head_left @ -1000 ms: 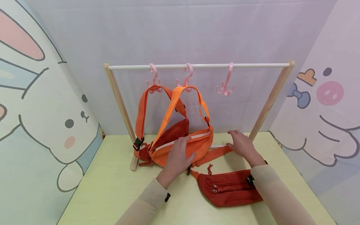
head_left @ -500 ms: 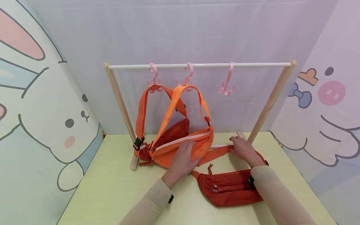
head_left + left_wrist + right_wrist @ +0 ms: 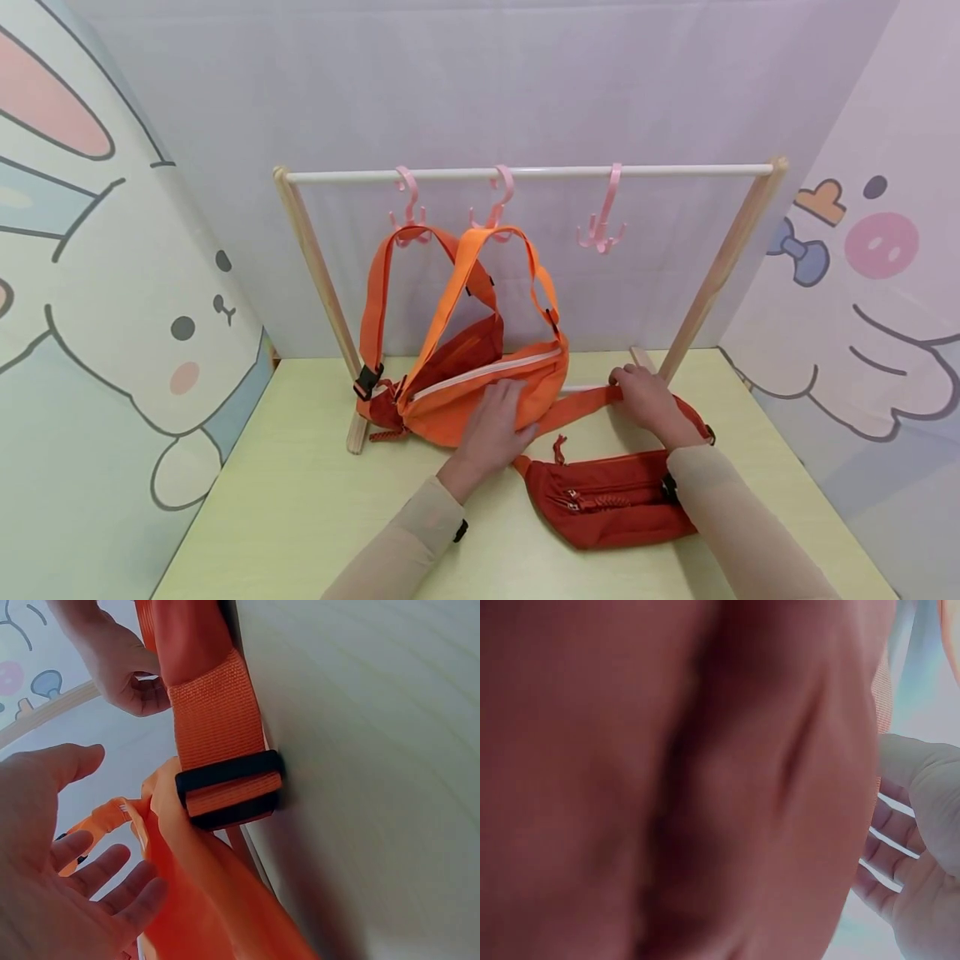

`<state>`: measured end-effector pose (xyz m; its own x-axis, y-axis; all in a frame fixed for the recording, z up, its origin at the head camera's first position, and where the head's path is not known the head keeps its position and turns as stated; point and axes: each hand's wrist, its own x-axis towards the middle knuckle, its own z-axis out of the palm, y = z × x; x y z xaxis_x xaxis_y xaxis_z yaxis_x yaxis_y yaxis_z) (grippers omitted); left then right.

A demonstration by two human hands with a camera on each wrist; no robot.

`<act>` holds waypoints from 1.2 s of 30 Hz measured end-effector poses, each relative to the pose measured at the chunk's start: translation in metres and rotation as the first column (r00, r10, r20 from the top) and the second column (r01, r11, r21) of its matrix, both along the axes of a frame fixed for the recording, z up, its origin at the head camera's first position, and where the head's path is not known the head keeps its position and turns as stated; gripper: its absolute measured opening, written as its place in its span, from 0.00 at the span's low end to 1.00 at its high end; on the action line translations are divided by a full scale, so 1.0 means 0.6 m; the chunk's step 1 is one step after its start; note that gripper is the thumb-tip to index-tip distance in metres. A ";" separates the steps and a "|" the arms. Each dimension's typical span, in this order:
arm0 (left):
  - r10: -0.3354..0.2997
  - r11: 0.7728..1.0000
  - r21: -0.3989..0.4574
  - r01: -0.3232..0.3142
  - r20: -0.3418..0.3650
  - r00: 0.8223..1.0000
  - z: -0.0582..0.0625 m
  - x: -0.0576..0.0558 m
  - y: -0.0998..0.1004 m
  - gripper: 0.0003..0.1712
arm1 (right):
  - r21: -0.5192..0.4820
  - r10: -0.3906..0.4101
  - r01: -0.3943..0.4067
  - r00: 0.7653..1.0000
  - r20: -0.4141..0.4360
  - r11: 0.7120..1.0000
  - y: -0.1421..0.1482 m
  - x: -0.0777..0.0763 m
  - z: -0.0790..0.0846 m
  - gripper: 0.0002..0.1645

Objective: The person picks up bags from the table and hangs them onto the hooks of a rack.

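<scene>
A dark red waist bag [image 3: 611, 517] lies on the table at front right, its orange strap [image 3: 576, 408] looping behind it. My right hand [image 3: 648, 402] pinches this strap behind the bag; red fabric fills most of the right wrist view beside the hand [image 3: 930, 840]. My left hand [image 3: 491, 427], fingers relaxed, is in front of the bright orange waist bag [image 3: 543, 385], which hangs by its strap from the middle pink hook [image 3: 497, 204]. In the left wrist view, a black strap slider [image 3: 231, 784] on orange webbing shows near that hand [image 3: 45, 855].
A white rail [image 3: 555, 172] on wooden legs [image 3: 716, 275] spans the back. Behind the orange bag, another red bag [image 3: 468, 346] hangs from the left pink hook [image 3: 408, 204]. The right pink hook [image 3: 602, 221] bears nothing. Printed cloth walls enclose the table [image 3: 285, 517].
My left hand has moved slightly right and down across the orange bag's front. My right hand has drawn down a little, its fingers closing on the red bag's strap.
</scene>
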<state>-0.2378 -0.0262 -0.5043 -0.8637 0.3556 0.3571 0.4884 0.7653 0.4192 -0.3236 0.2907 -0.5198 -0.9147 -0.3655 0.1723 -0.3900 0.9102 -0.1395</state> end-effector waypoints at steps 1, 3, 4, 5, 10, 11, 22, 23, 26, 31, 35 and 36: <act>-0.001 1.000 -0.002 0.001 0.002 1.000 0.000 0.000 0.001 0.40 | 0.000 0.002 -0.002 1.000 -0.004 1.000 0.000 0.000 0.000 0.16; -0.003 1.000 -0.015 0.003 0.004 1.000 -0.001 -0.001 0.003 0.40 | 0.005 0.004 -0.004 1.000 -0.004 1.000 -0.001 0.002 -0.001 0.15; -0.003 1.000 -0.024 0.003 0.003 1.000 -0.001 -0.001 0.005 0.40 | 0.012 0.006 -0.006 1.000 -0.003 1.000 -0.001 0.003 -0.001 0.15; -0.004 1.000 -0.031 0.005 0.002 1.000 -0.002 -0.002 0.006 0.40 | 0.018 0.010 -0.010 1.000 0.001 1.000 -0.001 0.003 -0.002 0.15; -0.010 0.999 -0.052 0.010 -0.007 1.000 -0.008 -0.003 0.010 0.40 | 0.043 0.035 -0.037 0.999 0.037 0.998 0.003 0.008 -0.005 0.13; -0.010 0.998 -0.057 0.010 -0.008 1.000 -0.009 -0.003 0.011 0.41 | 0.044 0.040 -0.042 0.998 0.044 0.998 0.003 0.009 -0.006 0.13; -0.022 0.995 -0.102 0.023 0.009 1.000 -0.017 -0.004 0.020 0.39 | -0.049 0.125 -0.121 0.987 0.097 0.991 0.017 0.031 0.013 0.16; -0.025 0.994 -0.103 0.025 0.003 1.000 -0.017 -0.005 0.021 0.39 | -0.061 0.128 -0.122 0.986 0.103 0.991 0.017 0.034 0.018 0.16; -0.039 0.994 -0.099 0.037 -0.013 0.999 -0.018 -0.006 0.025 0.40 | -0.084 0.135 -0.127 0.986 0.101 0.988 0.017 0.044 0.035 0.16; -0.067 0.993 -0.101 0.064 -0.026 0.997 -0.023 -0.008 0.030 0.43 | -0.115 0.175 -0.169 0.984 0.037 0.979 0.012 0.057 0.060 0.17; -0.074 0.991 -0.111 0.073 -0.011 0.997 -0.029 -0.008 0.034 0.47 | -0.108 0.217 -0.217 0.976 -0.020 0.970 0.004 0.070 0.081 0.21; -0.074 0.991 -0.111 0.073 -0.008 0.997 -0.031 -0.008 0.035 0.47 | -0.098 0.225 -0.227 0.974 -0.034 0.969 0.002 0.074 0.087 0.22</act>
<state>-0.2427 -0.0054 -0.5226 -0.8296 0.4556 0.3227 0.5495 0.7684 0.3280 -0.2790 0.2919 -0.4677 -0.8061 -0.5419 0.2378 -0.5877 0.7800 -0.2147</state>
